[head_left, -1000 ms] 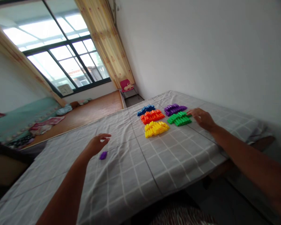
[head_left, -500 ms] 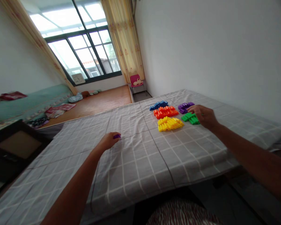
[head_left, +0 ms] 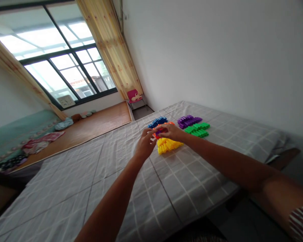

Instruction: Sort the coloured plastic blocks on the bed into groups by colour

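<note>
Daylight from the barred window (head_left: 40, 40) falls across a grey checked cloth (head_left: 63, 181) spread over the work surface; white wall (head_left: 217, 50) to the right, low brown platform (head_left: 98, 124) beyond.

Change noted: hands were wide apart a second ago, the left near a lone purple plastic clip, the right at the green clips. Half a second ago the left had the purple one in its fingers. Now both hands have come together above the red-orange clips (head_left: 171, 123), and that purple clip (head_left: 158, 133) shows between the fingertips.

Left hand (head_left: 145, 143): fingers bent, tips close to the purple clip. Right hand (head_left: 173, 132): palm down, fingers curled over the same spot. Overlap and blur hide the contact, so I cannot tell which hand grips the clip, or whether both do.

Surroundings: blue clips (head_left: 157, 121) lie just behind the hands, yellow clips (head_left: 168, 146) just in front. To the right, purple clips (head_left: 189, 121) sit behind the green clips (head_left: 197, 129), both groups away from the fingers. Judgement: the lone clip has been carried in from the left, and the work now centres on it, well short of its matching purple group.
</note>
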`<state>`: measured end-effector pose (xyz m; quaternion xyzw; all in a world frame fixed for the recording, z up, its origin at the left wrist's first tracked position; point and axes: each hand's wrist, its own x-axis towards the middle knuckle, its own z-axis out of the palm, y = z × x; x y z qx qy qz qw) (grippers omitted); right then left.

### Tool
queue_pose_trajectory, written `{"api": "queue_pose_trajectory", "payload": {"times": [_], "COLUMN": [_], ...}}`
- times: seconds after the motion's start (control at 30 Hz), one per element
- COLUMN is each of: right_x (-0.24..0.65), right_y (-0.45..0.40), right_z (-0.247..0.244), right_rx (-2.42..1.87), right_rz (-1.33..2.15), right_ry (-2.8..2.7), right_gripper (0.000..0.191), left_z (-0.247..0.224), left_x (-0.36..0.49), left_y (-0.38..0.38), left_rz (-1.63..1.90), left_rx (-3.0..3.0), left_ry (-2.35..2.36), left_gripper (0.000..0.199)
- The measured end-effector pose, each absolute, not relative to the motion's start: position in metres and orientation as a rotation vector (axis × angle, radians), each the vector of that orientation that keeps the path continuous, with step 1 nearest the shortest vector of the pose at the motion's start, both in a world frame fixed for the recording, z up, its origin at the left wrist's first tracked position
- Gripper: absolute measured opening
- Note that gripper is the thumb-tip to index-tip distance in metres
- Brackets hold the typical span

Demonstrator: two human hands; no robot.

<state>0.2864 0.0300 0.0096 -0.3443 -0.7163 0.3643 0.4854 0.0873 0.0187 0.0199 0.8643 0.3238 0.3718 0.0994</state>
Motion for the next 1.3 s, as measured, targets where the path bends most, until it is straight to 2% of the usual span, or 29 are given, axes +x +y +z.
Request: {"api": "queue_pose_trajectory", "payload": {"times": [0.17,0.27,0.37,0.57,0.8,1.13,1.3], "right_x": [0.426,0.5,0.536,0.539,0.538,0.534,0.532], "right_y": [0.078,0.085,0.077,0.069,0.078,0.077,0.075], "right_z": [0.019,0.0,-0.026,-0.043,-0.048,-0.05,-0.048], "right_rx": [-1.155,-1.276,-1.358,-1.404,-1.455,-1.463,-1.452], "right_rz": [0.563,0.494,0.539,0.689,0.639,0.649,0.652], "right_ry": [-1.419,-1.284,-1.28,-1.46,-1.682,-1.617,-1.561], "right_gripper": [0.038,0.043,0.046,0.04,0.042,0.054,0.051], "left_z": [-0.004,-0.032,-0.056,-0.065,-0.065,-0.064,-0.064], "left_x": [0.058,0.029,0.006,0.0,0.004,0.005,0.005], "left_y": [0.05,0.066,0.075,0.076,0.071,0.068,0.068], "left_rz": [1.08,1.05,0.974,0.935,0.906,0.836,0.789], "left_rx": [2.502,2.412,2.337,2.292,2.323,2.354,2.358], "left_ry": [1.163,1.381,1.48,1.515,1.487,1.526,1.539], "left_gripper": [0.029,0.027,0.027,0.028,0.031,0.03,0.029]}}
